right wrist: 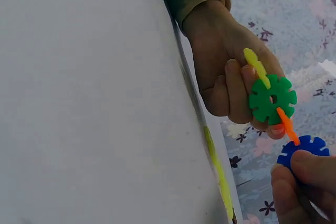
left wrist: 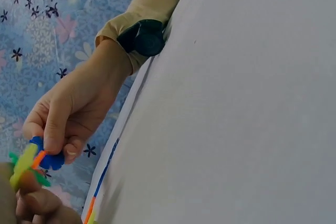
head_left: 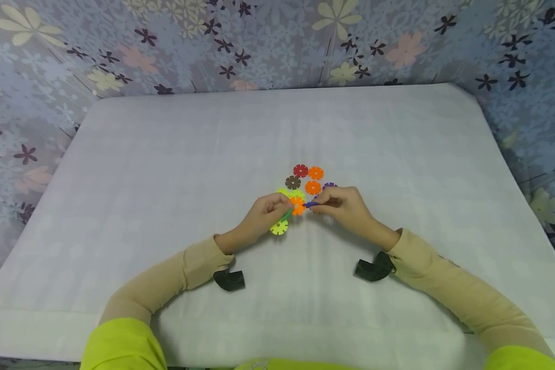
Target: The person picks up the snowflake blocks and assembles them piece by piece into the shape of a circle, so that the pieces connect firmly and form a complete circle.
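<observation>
My left hand (head_left: 264,215) grips a short chain of notched plastic discs. In the right wrist view, a yellow disc (right wrist: 256,67) and an orange disc (right wrist: 287,126), both edge-on, sit in the rim of a green disc (right wrist: 273,99) held by the left fingers. My right hand (head_left: 349,205) pinches a blue disc (right wrist: 304,148) between thumb and fingers. The orange disc's far end meets the blue disc's notched edge; whether it is fully slotted in, I cannot tell. In the left wrist view the blue disc (left wrist: 52,160) is partly covered by the right thumb.
Loose discs lie just beyond the hands: a red disc (head_left: 300,170), a brown disc (head_left: 293,182), two orange discs (head_left: 316,173), yellow discs (head_left: 298,194) and a purple disc (head_left: 330,185) partly behind the right hand. A white cloth (head_left: 189,154) covers the table; flowered fabric (head_left: 277,46) hangs behind.
</observation>
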`<state>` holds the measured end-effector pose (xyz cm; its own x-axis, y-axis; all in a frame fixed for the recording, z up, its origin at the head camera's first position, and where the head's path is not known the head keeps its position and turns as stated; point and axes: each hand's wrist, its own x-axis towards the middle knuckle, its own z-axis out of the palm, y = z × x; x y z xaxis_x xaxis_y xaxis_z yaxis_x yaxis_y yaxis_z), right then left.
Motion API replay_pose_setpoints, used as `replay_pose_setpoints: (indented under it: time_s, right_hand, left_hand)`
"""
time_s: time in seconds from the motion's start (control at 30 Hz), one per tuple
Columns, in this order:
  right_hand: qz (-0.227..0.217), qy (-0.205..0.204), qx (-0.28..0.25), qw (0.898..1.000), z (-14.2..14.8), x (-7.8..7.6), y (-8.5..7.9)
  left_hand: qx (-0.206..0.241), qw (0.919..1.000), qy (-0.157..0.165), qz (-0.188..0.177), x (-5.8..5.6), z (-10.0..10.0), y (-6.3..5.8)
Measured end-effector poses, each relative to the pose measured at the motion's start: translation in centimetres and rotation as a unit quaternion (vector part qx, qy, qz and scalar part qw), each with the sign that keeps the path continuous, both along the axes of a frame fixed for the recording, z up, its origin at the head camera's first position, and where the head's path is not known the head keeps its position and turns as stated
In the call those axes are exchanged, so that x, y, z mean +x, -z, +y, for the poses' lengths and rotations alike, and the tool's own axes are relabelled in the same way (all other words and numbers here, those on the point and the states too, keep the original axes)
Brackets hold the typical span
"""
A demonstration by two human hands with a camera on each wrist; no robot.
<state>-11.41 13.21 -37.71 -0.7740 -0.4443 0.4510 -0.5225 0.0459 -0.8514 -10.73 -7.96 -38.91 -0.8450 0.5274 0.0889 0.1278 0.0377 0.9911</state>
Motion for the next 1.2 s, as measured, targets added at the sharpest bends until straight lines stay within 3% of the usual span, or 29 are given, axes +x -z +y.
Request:
replay_pose_setpoints:
  time_s: [0.17,0.3,0.43,0.5,0.6,0.67,0.73,0.87,1.03,1.2]
  right_hand:
    - [0.079,-0.011,-0.001,0.997,0.0,-0.4,1.0]
    - [0.059,0.000,-0.005,0.998,-0.6,-0.3,1.0]
    - [0.043,0.034,0.080,0.995,-1.2,-0.2,1.0]
    - [0.064,0.029,0.158,0.985,-1.4,-0.2,1.2]
    - [0.140,-0.029,0.273,0.951,-1.4,-0.3,1.5]
    - [0.178,-0.078,0.303,0.933,-1.3,-0.2,1.7]
    - [0.203,-0.099,0.302,0.926,-1.1,-0.3,1.8]
    - [0.220,-0.092,0.258,0.936,-0.9,-0.4,1.8]
    - [0.245,-0.076,0.250,0.934,-0.8,-0.6,1.8]
    - [0.212,-0.071,0.243,0.944,-0.9,-0.6,1.8]
  left_hand:
    - [-0.001,0.9995,-0.002,0.030,0.8,0.3,-1.7]
    - [0.001,0.9999,0.011,0.013,0.3,0.1,-1.2]
    - [0.013,0.9998,0.007,0.014,-0.6,-0.7,-0.5]
    - [0.034,0.9991,-0.021,0.015,-1.0,-1.2,-0.3]
    - [0.060,0.9963,-0.061,0.009,-1.5,-1.7,-0.1]
    - [0.064,0.9955,-0.070,-0.003,-1.6,-1.8,0.1]
    - [0.059,0.9958,-0.068,-0.011,-1.8,-1.8,0.2]
    - [0.054,0.9964,-0.061,-0.024,-1.8,-1.5,0.4]
    - [0.039,0.9972,-0.054,-0.033,-1.7,-1.5,0.5]
    - [0.031,0.9987,-0.033,-0.024,-1.3,-1.5,-0.4]
